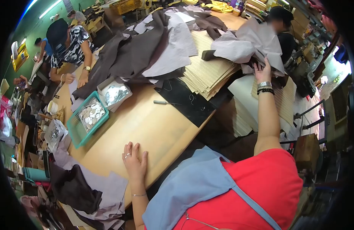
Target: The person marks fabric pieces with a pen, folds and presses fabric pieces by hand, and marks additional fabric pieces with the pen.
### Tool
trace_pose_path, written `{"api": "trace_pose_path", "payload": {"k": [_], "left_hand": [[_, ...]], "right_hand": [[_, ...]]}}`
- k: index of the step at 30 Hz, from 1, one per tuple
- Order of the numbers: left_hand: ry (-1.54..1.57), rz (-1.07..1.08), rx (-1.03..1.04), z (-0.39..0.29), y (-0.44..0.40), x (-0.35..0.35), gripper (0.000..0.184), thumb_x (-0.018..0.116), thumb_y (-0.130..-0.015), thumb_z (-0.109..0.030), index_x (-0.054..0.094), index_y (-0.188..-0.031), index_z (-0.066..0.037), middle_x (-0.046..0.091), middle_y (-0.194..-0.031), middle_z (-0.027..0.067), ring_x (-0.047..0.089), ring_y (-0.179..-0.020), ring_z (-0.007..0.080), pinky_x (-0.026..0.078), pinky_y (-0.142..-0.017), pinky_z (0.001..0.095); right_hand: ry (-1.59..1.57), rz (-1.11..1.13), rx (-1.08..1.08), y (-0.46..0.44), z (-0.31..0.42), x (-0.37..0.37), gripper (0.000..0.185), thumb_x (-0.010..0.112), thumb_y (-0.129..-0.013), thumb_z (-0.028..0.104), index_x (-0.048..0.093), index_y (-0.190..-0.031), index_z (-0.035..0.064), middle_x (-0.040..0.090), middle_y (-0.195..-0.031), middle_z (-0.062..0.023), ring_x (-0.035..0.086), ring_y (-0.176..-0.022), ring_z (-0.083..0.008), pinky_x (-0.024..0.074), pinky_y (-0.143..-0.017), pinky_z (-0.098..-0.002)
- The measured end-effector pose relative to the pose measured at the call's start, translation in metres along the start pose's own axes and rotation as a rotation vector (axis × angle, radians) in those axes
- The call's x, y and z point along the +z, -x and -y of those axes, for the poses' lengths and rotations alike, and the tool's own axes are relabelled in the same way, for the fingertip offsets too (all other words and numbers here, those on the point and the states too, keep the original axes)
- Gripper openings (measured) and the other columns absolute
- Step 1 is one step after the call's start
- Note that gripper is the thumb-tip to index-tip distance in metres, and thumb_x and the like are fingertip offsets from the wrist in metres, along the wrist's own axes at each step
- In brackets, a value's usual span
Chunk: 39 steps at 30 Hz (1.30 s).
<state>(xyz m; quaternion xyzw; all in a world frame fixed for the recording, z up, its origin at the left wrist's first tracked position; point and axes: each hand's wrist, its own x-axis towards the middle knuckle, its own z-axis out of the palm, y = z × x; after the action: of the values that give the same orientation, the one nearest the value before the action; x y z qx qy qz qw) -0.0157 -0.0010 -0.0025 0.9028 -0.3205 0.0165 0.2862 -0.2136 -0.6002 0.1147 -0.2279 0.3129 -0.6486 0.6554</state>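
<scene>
My left hand (134,165) lies palm down on the wooden tabletop (119,132), fingers stretched out, holding nothing. Off to the right, my right hand (263,71) reaches past the table edge and grips the lower edge of a crumpled pale grey leather-like sheet (261,36); its fingertips are partly hidden in the folds. Below that arm is a stack of large cream sheets (246,99). A pile of woven-pattern yellowish sheets (207,67) sits on the table, with a dark block (210,55) on top. An awl-like tool (161,102) lies between my hands.
Dark brown and grey leather-like pieces (134,50) heap across the table's far side. A teal basket (78,134) with small pale pieces and a white box (115,94) stand left. A black mat (184,99) lies centrally. Co-workers are at left (71,46) and upper right (286,34).
</scene>
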Motion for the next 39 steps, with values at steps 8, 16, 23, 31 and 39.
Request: {"api": "trace_pose_path", "payload": {"k": [8,16,23,31,39], "left_hand": [[-0.067,-0.067,0.047,-0.005,-0.002,-0.002,0.041,0.073,-0.083,-0.025,0.064,-0.119,-0.006,0.054,-0.134,0.0193,0.047,-0.129,0.0375,0.036,-0.106,0.0481],[-0.019,-0.129,0.077,0.003,-0.005,0.002,0.041,0.077,-0.079,-0.028,0.065,-0.114,-0.009,0.057,-0.130,0.0162,0.050,-0.125,0.0360,0.038,-0.104,0.0474],[-0.391,-0.281,-0.260,0.015,0.025,-0.033,0.046,0.070,-0.084,-0.042,0.063,-0.119,-0.012,0.048,-0.142,0.0114,0.043,-0.134,0.0335,0.033,-0.105,0.0575],[-0.102,-0.424,-0.430,0.086,0.056,-0.060,0.020,0.069,-0.088,-0.024,0.063,-0.093,-0.006,0.063,-0.090,0.0098,0.060,-0.087,0.0291,0.048,-0.077,0.0392],[0.876,-0.384,-0.208,-0.010,-0.035,-0.015,0.012,0.065,-0.094,-0.015,0.062,-0.091,-0.003,0.060,-0.084,0.0005,0.054,-0.080,0.0066,0.046,-0.069,0.0244]], "right_hand": [[0.306,0.402,-0.331,0.123,-0.083,0.057,0.050,0.064,-0.094,0.020,0.039,-0.137,0.0159,0.053,-0.129,-0.0054,0.054,-0.108,-0.0161,0.0500,-0.082,-0.0331],[1.169,1.504,-0.625,0.204,-0.203,0.118,0.035,0.072,-0.085,0.028,0.066,-0.111,0.0053,0.067,-0.111,-0.0136,0.064,-0.100,-0.0288,0.0523,-0.083,-0.0388],[1.588,1.647,-0.773,0.260,-0.236,0.067,0.031,0.070,-0.083,0.035,0.068,-0.093,0.0063,0.064,-0.097,-0.0119,0.064,-0.092,-0.0346,0.0528,-0.076,-0.0472],[1.096,1.738,-0.677,0.283,-0.224,0.029,0.037,0.068,-0.088,0.014,0.060,-0.120,0.0009,0.062,-0.120,-0.0177,0.058,-0.113,-0.0349,0.0455,-0.098,-0.0415],[0.832,1.999,0.237,0.405,-0.221,0.002,0.056,0.079,-0.078,0.014,0.058,-0.127,0.0008,0.066,-0.108,-0.0140,0.065,-0.095,-0.0202,0.0530,-0.083,-0.0323]]}}
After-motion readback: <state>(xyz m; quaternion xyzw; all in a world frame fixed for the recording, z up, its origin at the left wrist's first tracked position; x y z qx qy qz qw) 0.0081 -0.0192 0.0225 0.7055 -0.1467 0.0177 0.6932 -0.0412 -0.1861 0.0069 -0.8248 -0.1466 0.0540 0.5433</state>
